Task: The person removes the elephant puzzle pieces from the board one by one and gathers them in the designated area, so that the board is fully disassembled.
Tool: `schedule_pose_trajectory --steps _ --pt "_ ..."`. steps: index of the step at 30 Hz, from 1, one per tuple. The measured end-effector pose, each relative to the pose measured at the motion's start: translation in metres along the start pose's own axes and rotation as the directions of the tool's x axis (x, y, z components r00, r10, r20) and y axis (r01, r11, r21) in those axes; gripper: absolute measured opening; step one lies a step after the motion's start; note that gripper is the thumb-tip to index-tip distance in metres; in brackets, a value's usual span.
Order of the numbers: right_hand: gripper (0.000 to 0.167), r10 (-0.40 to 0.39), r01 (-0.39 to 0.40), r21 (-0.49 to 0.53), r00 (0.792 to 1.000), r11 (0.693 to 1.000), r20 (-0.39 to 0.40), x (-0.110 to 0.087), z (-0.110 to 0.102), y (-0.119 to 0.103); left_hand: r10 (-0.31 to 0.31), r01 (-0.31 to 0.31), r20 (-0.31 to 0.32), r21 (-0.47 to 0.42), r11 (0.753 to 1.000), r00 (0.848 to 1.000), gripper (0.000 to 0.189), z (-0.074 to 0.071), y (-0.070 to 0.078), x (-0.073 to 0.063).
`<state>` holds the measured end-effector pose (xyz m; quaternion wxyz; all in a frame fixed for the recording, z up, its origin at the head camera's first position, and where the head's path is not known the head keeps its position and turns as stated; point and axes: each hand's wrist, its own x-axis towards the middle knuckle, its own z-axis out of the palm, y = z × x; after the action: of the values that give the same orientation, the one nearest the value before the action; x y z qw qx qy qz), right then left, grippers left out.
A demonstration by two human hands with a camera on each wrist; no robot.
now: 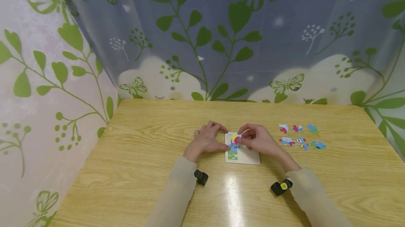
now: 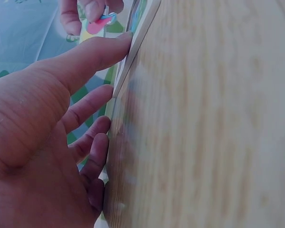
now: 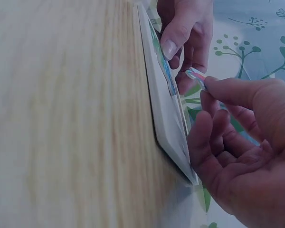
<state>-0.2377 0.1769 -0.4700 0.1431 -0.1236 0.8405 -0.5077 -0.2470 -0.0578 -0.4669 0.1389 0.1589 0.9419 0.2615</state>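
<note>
A square jigsaw board (image 1: 250, 157) with a pale rim lies on the table, its left part filled with joined green and blue pieces. My right hand (image 1: 262, 142) pinches a red and light-blue puzzle piece (image 3: 195, 76) between thumb and fingers, over the upper left of the board. At the board's left side rests my left hand (image 1: 205, 140), fingers spread. Its thumb (image 2: 104, 51) touches the board's left edge, and the index fingertip is by the upper left corner. The right fingers partly hide the held piece in the head view.
Several loose puzzle pieces (image 1: 297, 128) lie in two rows on the wooden table (image 1: 142, 170), right of the board. A patterned curtain (image 1: 202, 44) hangs behind the table's far edge. Each wrist wears a small black camera (image 1: 201, 177).
</note>
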Motion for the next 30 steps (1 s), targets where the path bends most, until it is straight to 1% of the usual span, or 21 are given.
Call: schedule_pose_trajectory --steps 4,10,24,30 --pt "0.022 -0.017 0.017 -0.025 1.0 1.0 -0.014 -0.005 -0.004 -0.001 -0.002 0.002 -0.003 -0.005 1.0 1.0 0.056 -0.001 0.0 0.0" --pt "0.02 -0.019 0.017 -0.062 0.999 0.998 -0.029 -0.014 -0.011 0.003 -0.005 0.005 -0.005 -0.007 1.0 1.0 0.056 0.0 -0.001 0.0" --pt "0.017 -0.069 0.061 -0.131 0.996 0.99 -0.058 -0.042 -0.026 0.014 0.008 -0.009 -0.011 -0.015 1.0 1.0 0.057 0.001 0.0 0.0" --pt "0.019 -0.055 0.047 -0.118 0.996 0.992 -0.07 -0.053 -0.033 0.019 0.006 -0.006 -0.005 -0.022 1.0 1.0 0.056 0.001 -0.001 0.0"
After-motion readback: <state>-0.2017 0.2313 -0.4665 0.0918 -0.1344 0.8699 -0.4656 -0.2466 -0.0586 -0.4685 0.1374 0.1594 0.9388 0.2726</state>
